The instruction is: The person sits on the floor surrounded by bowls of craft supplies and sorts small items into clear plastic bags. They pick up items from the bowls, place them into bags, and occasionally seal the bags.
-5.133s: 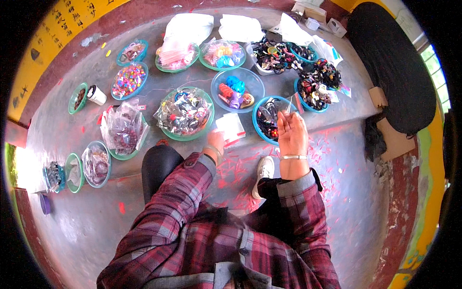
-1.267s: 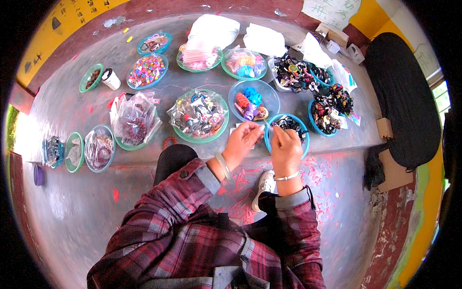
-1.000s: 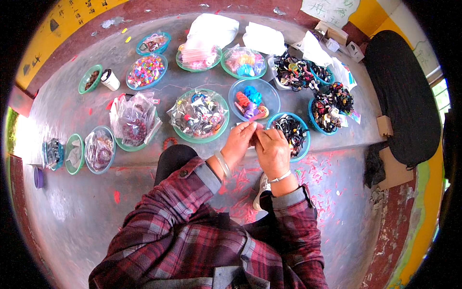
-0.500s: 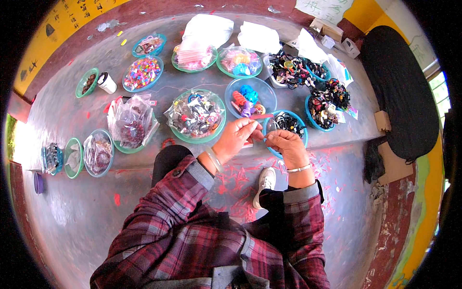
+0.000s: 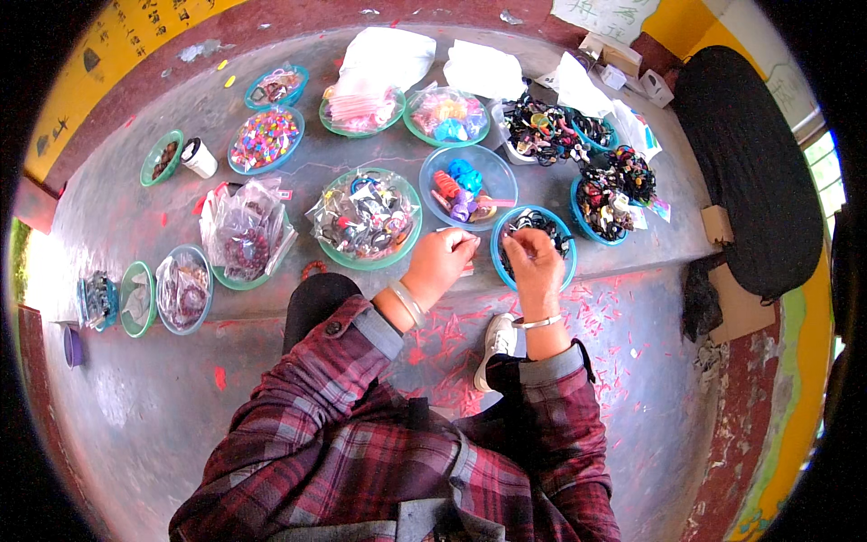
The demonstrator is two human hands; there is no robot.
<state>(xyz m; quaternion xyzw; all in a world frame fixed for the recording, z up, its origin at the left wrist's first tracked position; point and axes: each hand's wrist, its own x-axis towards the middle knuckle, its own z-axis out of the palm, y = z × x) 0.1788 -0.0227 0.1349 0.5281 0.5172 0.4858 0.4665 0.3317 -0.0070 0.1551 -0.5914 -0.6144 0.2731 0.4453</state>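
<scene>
Grey concrete forms a raised ledge (image 5: 135,226) across the upper half of the frame, covered with bowls and bags of small trinkets. At centre, the right hand (image 5: 535,262) reaches into a blue bowl (image 5: 499,262) of dark small pieces at the ledge's near edge, its fingers curled down together among them; whether they pinch anything cannot be told. Just to its left, the left hand (image 5: 442,260) hovers between that bowl and a green bowl (image 5: 366,219) of wrapped trinkets, its fingers closed on a small pale item (image 5: 469,237) too tiny to identify. Behind both sits a clear blue bowl (image 5: 468,176) with bright hair ties. Further left lie a plastic bag (image 5: 242,230) of beads and a white cup (image 5: 199,158). At upper right are heaps of dark hair bands (image 5: 614,185). Red paper scraps (image 5: 452,325) litter the floor near a white shoe (image 5: 495,341).
</scene>
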